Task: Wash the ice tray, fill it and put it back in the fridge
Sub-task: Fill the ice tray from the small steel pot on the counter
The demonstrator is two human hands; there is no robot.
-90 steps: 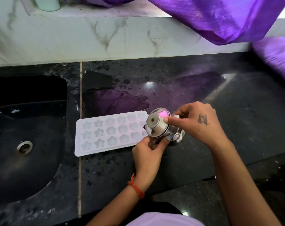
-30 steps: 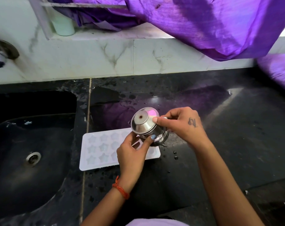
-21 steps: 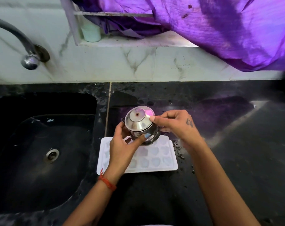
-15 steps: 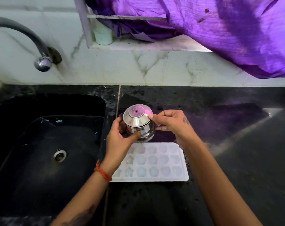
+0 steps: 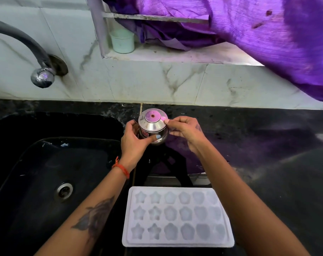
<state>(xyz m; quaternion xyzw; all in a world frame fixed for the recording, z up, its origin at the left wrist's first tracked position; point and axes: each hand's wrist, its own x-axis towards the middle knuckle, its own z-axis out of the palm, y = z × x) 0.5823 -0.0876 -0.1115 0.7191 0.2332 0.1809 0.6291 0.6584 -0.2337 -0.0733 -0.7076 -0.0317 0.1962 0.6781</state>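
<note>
Head view: the white plastic ice tray with star- and flower-shaped cells (image 5: 177, 217) lies flat on the black speckled stone counter (image 5: 267, 154) in the lower middle of the frame, between the two forearms and touched by neither hand. Above it, at the centre of the frame, both hands hold a small round shiny steel pot (image 5: 153, 126) turned so that its flat base faces the camera. The left hand (image 5: 134, 140) wraps the pot's left side, its thumb with a pale blue nail pressed across the lower front. The right hand (image 5: 184, 129) grips the pot's right edge with fingertips pinched close together. An orange thread band (image 5: 121, 168) circles the left wrist, and a dark tattoo (image 5: 96, 217) marks the left forearm. At the left of the frame, the black sink basin (image 5: 37, 172) sits beside the tray, its metal drain (image 5: 64, 191) showing. A curved grey tap with a chrome tip (image 5: 41, 78) reaches out at upper left. On the white marble ledge (image 5: 175, 56) at the top stands a pale green cup (image 5: 122, 42), and purple cloth (image 5: 267, 34) hangs across the upper right.
</note>
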